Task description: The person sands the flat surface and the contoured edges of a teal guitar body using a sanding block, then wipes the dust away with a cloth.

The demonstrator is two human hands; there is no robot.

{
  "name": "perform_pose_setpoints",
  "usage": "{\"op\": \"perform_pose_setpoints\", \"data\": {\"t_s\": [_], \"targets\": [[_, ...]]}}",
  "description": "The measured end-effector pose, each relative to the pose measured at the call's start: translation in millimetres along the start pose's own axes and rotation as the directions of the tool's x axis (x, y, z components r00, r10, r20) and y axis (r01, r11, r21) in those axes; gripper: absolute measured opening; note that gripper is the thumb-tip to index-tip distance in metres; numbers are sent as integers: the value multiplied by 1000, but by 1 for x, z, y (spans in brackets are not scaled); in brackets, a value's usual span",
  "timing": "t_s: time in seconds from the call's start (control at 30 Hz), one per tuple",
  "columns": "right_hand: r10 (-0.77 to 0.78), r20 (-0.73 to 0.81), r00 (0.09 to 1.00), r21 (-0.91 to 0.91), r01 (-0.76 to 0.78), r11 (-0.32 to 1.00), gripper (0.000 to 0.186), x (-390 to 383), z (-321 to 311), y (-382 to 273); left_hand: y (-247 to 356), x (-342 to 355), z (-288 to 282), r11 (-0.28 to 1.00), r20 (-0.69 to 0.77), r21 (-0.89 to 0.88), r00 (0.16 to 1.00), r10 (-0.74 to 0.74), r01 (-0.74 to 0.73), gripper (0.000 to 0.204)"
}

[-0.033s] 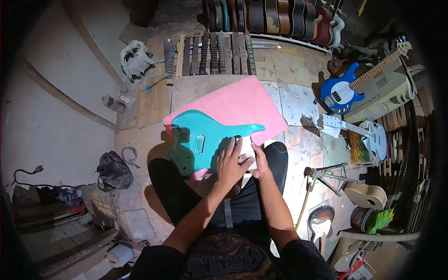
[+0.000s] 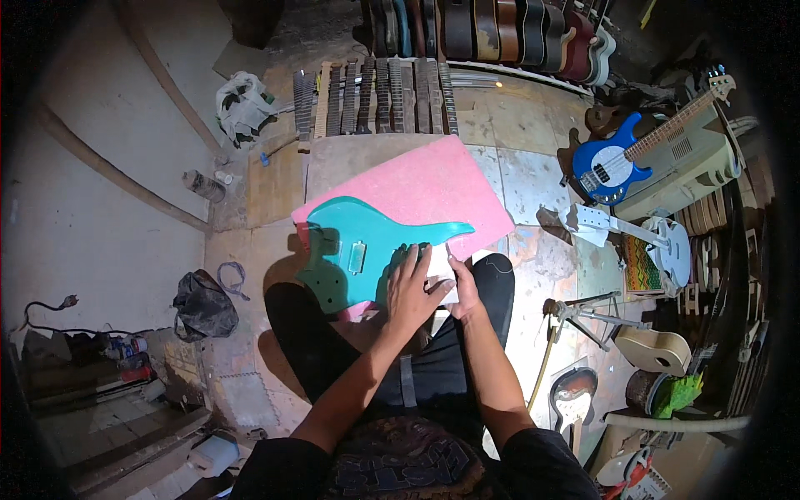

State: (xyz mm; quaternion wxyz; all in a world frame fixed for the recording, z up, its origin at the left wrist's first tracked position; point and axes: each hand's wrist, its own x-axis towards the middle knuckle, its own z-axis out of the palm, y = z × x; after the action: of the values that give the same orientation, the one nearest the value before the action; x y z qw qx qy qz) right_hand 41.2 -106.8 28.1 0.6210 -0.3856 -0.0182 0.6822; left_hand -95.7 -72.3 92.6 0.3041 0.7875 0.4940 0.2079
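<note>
A teal guitar body [image 2: 333, 258] with cut-out cavities and several small holes lies across a pink foam sheet [image 2: 433, 175] over my crossed legs. My left hand [image 2: 407, 291] rests near its right part, fingers stretched out, their tips on the teal body beside a pale flat piece [image 2: 438, 258]. My right hand [image 2: 463, 288] is wrapped round the outer edge of that pale piece; whether it is separate from the body I cannot tell.
Guitar necks [image 2: 383, 96] lie in a row behind the pad, before standing guitar bodies [image 2: 483, 29]. A blue bass [image 2: 617, 158], a white guitar [image 2: 667, 250] and a stand [image 2: 575, 317] are at right. A dark bag [image 2: 200, 308] sits left, near a wall [image 2: 108, 192].
</note>
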Motion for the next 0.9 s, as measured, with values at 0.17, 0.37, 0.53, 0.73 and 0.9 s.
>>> {"op": "perform_pose_setpoints", "data": {"t_s": [0.17, 0.37, 0.53, 0.73, 0.9], "targets": [[104, 75, 992, 28, -107, 994, 54, -4, 0, -5, -28, 6, 13, 929, -50, -367, 999, 20, -38, 66], [162, 118, 980, 0, -163, 987, 55, -4, -2, -1, -46, 20, 10, 802, 19, -577, 984, -178, 156, 31], [213, 130, 968, -45, -209, 977, 49, -3, 0, 0, -44, 28, -2, 810, 17, -556, 977, -212, 185, 23], [204, 42, 978, -9, -204, 979, 48, -1, -6, -1, -39, 22, -4, 826, 75, -542, 988, -138, 156, 28], [188, 44, 981, -177, -177, 968, 47, -1, 9, 0, -65, 25, -6, 789, -109, -596, 958, -265, 150, 20]]}}
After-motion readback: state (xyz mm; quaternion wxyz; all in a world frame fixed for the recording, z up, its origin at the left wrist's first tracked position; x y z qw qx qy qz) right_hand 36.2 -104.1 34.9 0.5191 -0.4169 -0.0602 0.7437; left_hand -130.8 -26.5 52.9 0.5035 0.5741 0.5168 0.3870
